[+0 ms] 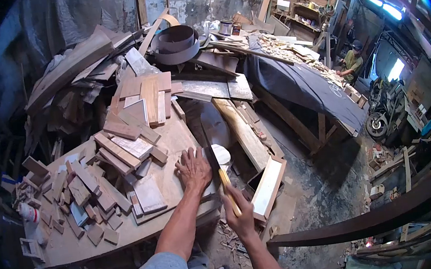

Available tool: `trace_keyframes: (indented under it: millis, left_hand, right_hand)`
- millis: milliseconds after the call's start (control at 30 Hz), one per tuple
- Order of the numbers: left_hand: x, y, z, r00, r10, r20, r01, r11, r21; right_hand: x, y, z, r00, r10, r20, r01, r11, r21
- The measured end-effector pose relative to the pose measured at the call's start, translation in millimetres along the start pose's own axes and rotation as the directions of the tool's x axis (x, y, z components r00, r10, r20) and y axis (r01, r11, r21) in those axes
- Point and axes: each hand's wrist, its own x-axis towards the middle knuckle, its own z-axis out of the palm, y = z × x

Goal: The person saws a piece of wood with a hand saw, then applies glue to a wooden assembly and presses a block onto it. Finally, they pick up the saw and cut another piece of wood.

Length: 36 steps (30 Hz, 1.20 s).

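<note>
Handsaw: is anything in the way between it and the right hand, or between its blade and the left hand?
Nothing visible stands in the way. The right hand grips the handsaw by its handle, and the blade passes beside the left hand with nothing seen between. The wood pieces lie on that hand's other side.

Overall dim; workshop unevenly lit. Bright sources at upper right: tube lights [385,8] and a pale opening [396,70], both blown out to white. Small bluish glints along the right side; curved blue flare at the top right corner. Table [100,240] moderately lit, its surface detail readable. Deep shadow beneath the cloth-covered bench [294,81] and in the left background. Wide-angle distortion strong: beam [372,223] at lower right bows; corners fall to black. Centre fairly sharp; distant person [353,61] small, detail soft.
</note>
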Motion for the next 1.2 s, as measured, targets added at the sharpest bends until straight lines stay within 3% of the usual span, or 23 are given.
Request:
trace_keyframes:
  millis: [67, 133, 167, 300, 367, 400, 500, 533, 633, 667, 733, 800, 900, 933, 967, 1033, 1133, 1200]
  left_hand:
    - [-2.3, -0.7, 4.3, 1.000, -0.013, -0.011, 0.013, 1.000, -0.011]
    - [-4.7, -0.3, 3.0, 0.999, -0.017, 0.029, 0.017, 1.000, -0.011]
    - [-2.1, 0.9, 0.4, 0.999, -0.017, 0.039, 0.018, 1.000, -0.013]
    - [-3.9, -3.4, 6.4, 0.999, 0.033, -0.043, -0.032, 0.999, 0.018]
    - [-7.5, -5.6, 12.4, 0.999, 0.026, -0.036, -0.026, 1.000, 0.012]
    - [-1.9, -6.6, 10.8, 0.999, 0.024, -0.045, -0.023, 1.000, 0.012]
    - [-0.5, 0.3, 1.0, 0.999, -0.018, 0.037, 0.017, 0.999, 0.027]
    - [-0.3, 2.2, -1.3, 0.998, -0.028, 0.048, 0.027, 0.999, 0.026]
    - [0.0, -1.4, 8.2, 1.000, -0.018, 0.025, 0.017, 0.999, 0.035]
    - [-0.3, 2.0, -4.7, 0.996, -0.026, 0.087, 0.025, 1.000, 0.010]
    - [-2.1, -1.8, 4.2, 0.999, 0.003, 0.045, -0.004, 1.000, 0.025]
    - [1.0, -3.8, 8.7, 1.000, 0.015, 0.015, -0.016, 0.999, 0.036]
    - [-3.1, -7.2, 9.9, 1.000, 0.025, 0.018, -0.026, 0.999, 0.043]
    - [-2.3, -7.7, 9.7, 1.000, 0.023, 0.000, -0.023, 0.999, 0.032]
    - [-1.2, -6.4, 11.7, 1.000, 0.015, -0.015, -0.015, 1.000, 0.012]
    - [-2.6, -3.1, 8.4, 1.000, 0.003, 0.012, -0.003, 1.000, -0.004]
    - [-2.0, -1.4, 1.6, 0.999, -0.005, 0.034, 0.005, 1.000, -0.005]
    - [-2.4, -2.0, 6.9, 1.000, 0.011, -0.002, -0.011, 1.000, 0.009]
  right_hand:
    - [-44.6, -23.0, -34.2, 0.999, -0.037, 0.018, 0.038, 0.996, -0.075]
    - [-96.6, -29.6, -62.2, 0.986, 0.139, 0.088, -0.132, 0.988, -0.077]
    - [-106.1, -31.0, -68.6, 0.995, 0.065, 0.082, -0.051, 0.985, -0.163]
    - [-24.0, -9.2, -22.4, 0.996, -0.092, 0.007, 0.093, 0.993, -0.079]
    - [32.0, -2.0, 8.6, 1.000, 0.020, 0.004, -0.020, 0.999, 0.030]
    - [31.7, 0.0, 9.4, 1.000, -0.022, -0.007, 0.022, 1.000, 0.015]
    - [-17.8, 14.8, -9.9, 0.991, -0.135, 0.001, 0.134, 0.983, -0.122]
    - [-38.7, -17.9, -31.0, 0.997, -0.065, 0.028, 0.068, 0.992, -0.108]
    - [-113.6, -18.5, -67.1, 0.999, 0.029, 0.033, -0.026, 0.994, -0.111]
    - [-111.1, -30.4, -70.9, 0.998, 0.046, 0.036, -0.042, 0.993, -0.106]
    - [-92.7, -40.6, -64.7, 0.998, 0.065, 0.025, -0.063, 0.994, -0.086]
    - [-35.2, -25.9, -32.6, 0.997, -0.081, 0.020, 0.083, 0.990, -0.111]
    - [32.7, 4.6, 13.3, 0.997, 0.055, 0.061, -0.057, 0.998, 0.027]
    - [30.4, 5.3, 14.1, 1.000, -0.016, 0.025, 0.015, 1.000, 0.014]
    - [23.7, 7.4, 11.5, 0.996, -0.088, -0.004, 0.088, 0.996, -0.009]
    - [-25.6, 3.4, -14.9, 0.999, -0.036, 0.038, 0.041, 0.992, -0.123]
    - [-110.4, -32.8, -61.9, 0.997, 0.075, 0.019, -0.071, 0.988, -0.138]
    - [-116.0, -33.1, -67.3, 0.998, 0.060, 0.010, -0.057, 0.984, -0.167]
